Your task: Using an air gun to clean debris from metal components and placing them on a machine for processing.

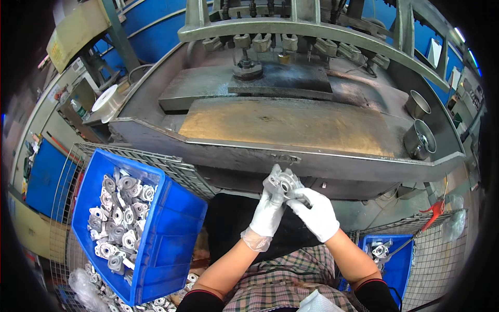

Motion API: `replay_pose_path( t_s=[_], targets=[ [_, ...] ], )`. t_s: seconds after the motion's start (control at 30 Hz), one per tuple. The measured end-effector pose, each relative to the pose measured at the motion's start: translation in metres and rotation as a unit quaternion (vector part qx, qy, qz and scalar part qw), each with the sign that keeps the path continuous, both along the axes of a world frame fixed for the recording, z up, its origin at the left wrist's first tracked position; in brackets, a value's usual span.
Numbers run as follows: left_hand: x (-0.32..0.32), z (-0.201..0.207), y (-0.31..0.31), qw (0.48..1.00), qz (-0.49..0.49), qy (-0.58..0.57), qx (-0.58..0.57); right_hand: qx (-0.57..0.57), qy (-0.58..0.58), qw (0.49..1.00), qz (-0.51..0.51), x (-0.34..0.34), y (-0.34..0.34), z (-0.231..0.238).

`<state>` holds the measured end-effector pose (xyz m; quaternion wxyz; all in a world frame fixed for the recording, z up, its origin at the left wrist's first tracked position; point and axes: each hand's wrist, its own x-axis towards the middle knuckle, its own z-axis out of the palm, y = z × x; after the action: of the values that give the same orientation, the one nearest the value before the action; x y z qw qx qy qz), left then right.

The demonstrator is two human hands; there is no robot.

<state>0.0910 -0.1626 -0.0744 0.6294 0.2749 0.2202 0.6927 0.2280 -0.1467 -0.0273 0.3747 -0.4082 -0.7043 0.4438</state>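
Observation:
My left hand (267, 214), in a white glove with a clear plastic cuff at the wrist, is closed around a grey metal casting (284, 183). The casting has a round bore in its middle and is raised in front of the machine's near edge. From the right, my right hand (315, 212), also white-gloved, has its fingers bent against the lower right side of the same casting. The tips of its fingers are partly hidden, and it seems to pinch the part there.
A tilted blue bin (171, 229) of similar castings (118, 218) stands at left on a wire cage. Ahead is a machine with a wooden board (280, 125). Two metal cups (419, 139) sit at its right end. Another blue bin (400, 262) with castings is at lower right.

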Motion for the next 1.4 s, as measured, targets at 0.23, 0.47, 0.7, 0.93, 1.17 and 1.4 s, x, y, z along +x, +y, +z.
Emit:
replay_pose_path(
  t_s=[0.23, 0.47, 0.7, 0.93, 1.17, 1.4],
  targets=[
    [-0.041, -0.059, 0.003, 0.97, -0.036, -0.185, -0.157, 0.353, -0.235, 0.815, -0.394, 0.164, 0.009, 0.015],
    [-0.099, -0.118, -0.003, 0.949, 0.013, -0.201, -0.241, 0.279, -0.411, 0.463, -0.734, 0.434, -0.035, -0.056],
    [-0.112, -0.162, 0.009, 0.931, 0.037, -0.178, -0.316, -0.01, 0.07, 0.774, -0.629, 0.481, -0.04, -0.125],
    [-0.116, -0.184, 0.025, 0.956, -0.051, -0.226, -0.18, 0.189, 0.04, 0.759, -0.622, 0.372, -0.018, -0.031],
    [-0.11, -0.207, 0.035, 0.956, 0.015, -0.177, -0.236, -0.108, -0.058, 0.957, -0.264, 0.174, -0.021, 0.028],
    [-0.096, -0.193, 0.038, 0.924, 0.095, -0.164, -0.331, -0.145, -0.327, 0.929, 0.091, 0.063, 0.003, -0.084]
  ],
)
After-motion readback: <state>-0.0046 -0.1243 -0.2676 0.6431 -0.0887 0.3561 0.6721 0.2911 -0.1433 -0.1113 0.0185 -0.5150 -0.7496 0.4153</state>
